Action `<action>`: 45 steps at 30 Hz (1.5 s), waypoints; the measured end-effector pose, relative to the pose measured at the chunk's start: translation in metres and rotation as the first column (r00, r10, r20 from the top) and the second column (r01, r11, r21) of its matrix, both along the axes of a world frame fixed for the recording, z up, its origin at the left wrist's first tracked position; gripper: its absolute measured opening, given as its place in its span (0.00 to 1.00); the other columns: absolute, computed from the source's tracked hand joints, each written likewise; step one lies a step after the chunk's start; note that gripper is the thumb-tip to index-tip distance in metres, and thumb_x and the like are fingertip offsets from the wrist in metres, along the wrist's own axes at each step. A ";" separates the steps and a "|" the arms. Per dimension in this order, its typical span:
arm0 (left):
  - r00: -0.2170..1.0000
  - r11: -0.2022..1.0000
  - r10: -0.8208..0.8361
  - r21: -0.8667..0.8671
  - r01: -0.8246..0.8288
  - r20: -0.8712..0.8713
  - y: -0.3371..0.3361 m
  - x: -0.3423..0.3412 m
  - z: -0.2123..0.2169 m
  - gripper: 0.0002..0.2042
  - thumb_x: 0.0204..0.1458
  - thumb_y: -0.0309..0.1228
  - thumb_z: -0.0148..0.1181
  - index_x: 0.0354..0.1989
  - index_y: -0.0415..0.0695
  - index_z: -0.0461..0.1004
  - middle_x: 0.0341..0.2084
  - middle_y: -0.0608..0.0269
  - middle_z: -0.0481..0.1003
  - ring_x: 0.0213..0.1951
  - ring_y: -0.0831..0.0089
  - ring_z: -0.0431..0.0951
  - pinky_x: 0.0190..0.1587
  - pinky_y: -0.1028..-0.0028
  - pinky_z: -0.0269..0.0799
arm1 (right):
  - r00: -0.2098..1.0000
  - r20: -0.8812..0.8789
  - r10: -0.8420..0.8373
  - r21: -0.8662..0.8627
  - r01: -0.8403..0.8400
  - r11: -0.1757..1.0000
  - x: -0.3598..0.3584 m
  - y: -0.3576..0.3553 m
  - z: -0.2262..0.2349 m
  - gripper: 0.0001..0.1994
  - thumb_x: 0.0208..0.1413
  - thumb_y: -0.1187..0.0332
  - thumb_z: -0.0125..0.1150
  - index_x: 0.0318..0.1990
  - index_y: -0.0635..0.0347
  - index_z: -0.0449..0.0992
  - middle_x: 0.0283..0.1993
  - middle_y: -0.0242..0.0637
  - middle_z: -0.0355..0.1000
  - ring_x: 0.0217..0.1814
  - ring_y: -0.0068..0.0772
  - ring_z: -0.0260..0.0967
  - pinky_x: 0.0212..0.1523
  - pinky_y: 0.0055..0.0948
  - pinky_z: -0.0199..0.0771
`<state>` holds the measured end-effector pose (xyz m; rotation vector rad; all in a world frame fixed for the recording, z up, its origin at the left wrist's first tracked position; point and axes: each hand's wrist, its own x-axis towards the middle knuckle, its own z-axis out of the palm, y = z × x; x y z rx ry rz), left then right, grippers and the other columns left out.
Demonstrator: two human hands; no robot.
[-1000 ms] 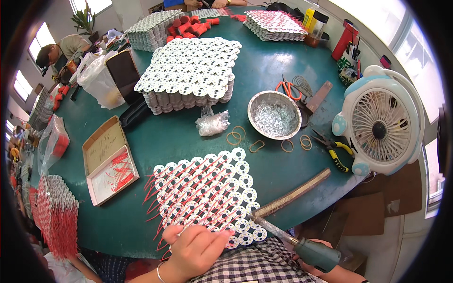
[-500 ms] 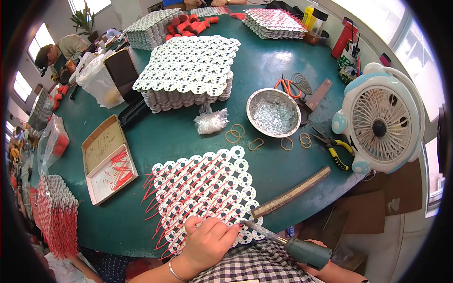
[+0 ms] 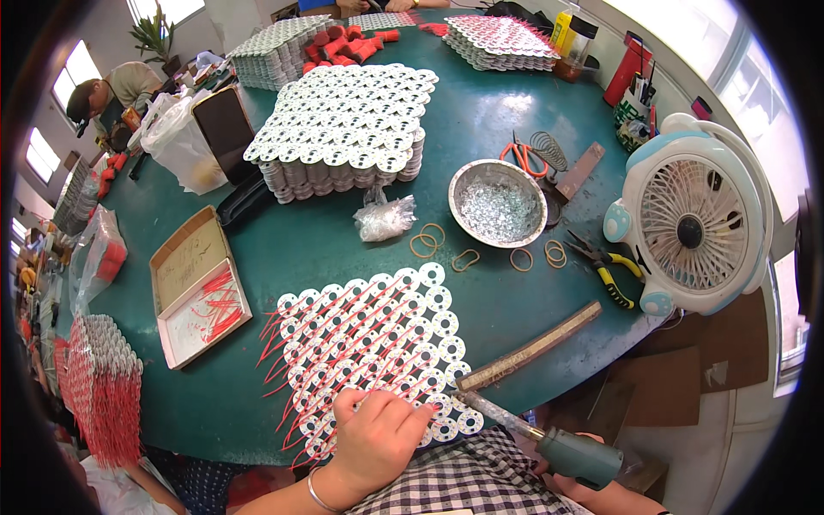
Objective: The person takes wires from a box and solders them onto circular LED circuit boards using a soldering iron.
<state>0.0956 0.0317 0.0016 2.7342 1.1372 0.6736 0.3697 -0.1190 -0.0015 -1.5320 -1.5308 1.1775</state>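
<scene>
Round and covered in dark green, the desk (image 3: 283, 257) fills a bright workshop with windows on both sides, seen from above. At far left, a stack of panels bristling with thin red wires (image 3: 103, 386) stands at the rim. Next to it an open cardboard box (image 3: 199, 296) holds loose red wires, within easy reach. Behind, a tall pile of white disc panels (image 3: 348, 129) waits further back. Nearest the person lies a flat panel of joined white discs (image 3: 378, 343), each with a dark centre hole and red wires running diagonally across it. The left hand (image 3: 378, 438) presses flat on its near edge, fingers spread, seemingly to steady it. To the right, a long wooden bar (image 3: 528, 348) rests slanted beside the panel. A shiny steel bowl (image 3: 498, 204) holds small metal bits, rubber bands scattered nearby. The right hand (image 3: 584, 485), mostly hidden at the lower edge, closes its grip around a green-handled tool (image 3: 549, 442) whose metal tip points at the panel. A white and blue fan (image 3: 691, 223) stands far right.
</scene>
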 end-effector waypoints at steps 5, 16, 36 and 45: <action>0.998 0.999 0.024 0.039 -0.026 0.054 -0.005 0.003 0.004 0.04 0.42 0.31 0.59 0.28 0.54 0.77 0.19 0.77 0.65 0.30 0.80 0.68 0.42 0.67 0.50 | 0.999 -0.026 -0.034 0.022 0.035 0.999 0.001 -0.004 0.004 0.15 0.48 0.65 0.57 0.40 0.66 0.71 0.28 0.36 0.74 0.27 0.30 0.73 0.38 0.26 0.70; 0.999 0.999 -0.035 0.034 0.035 0.013 -0.008 0.006 -0.003 0.04 0.44 0.30 0.58 0.29 0.54 0.77 0.19 0.77 0.64 0.29 0.81 0.68 0.44 0.67 0.49 | 0.999 0.000 -0.050 0.005 0.050 0.999 -0.001 -0.013 -0.003 0.11 0.43 0.74 0.59 0.37 0.64 0.73 0.31 0.35 0.74 0.27 0.29 0.73 0.37 0.28 0.72; 0.995 1.000 -0.008 0.001 0.008 0.104 -0.009 0.008 -0.002 0.06 0.37 0.28 0.65 0.27 0.52 0.77 0.18 0.76 0.63 0.26 0.78 0.66 0.39 0.68 0.51 | 0.994 0.101 0.045 -0.124 -0.032 0.992 0.004 -0.012 0.020 0.20 0.51 0.62 0.56 0.49 0.63 0.65 0.30 0.35 0.74 0.36 0.29 0.73 0.50 0.27 0.60; 0.998 0.999 -0.046 -0.005 0.046 0.043 -0.026 -0.005 -0.001 0.07 0.41 0.29 0.57 0.30 0.51 0.78 0.18 0.76 0.63 0.28 0.79 0.67 0.40 0.68 0.52 | 0.980 -0.164 -0.113 -0.166 0.085 0.982 0.004 -0.034 -0.007 0.16 0.50 0.67 0.59 0.44 0.66 0.69 0.29 0.37 0.73 0.29 0.30 0.73 0.38 0.28 0.72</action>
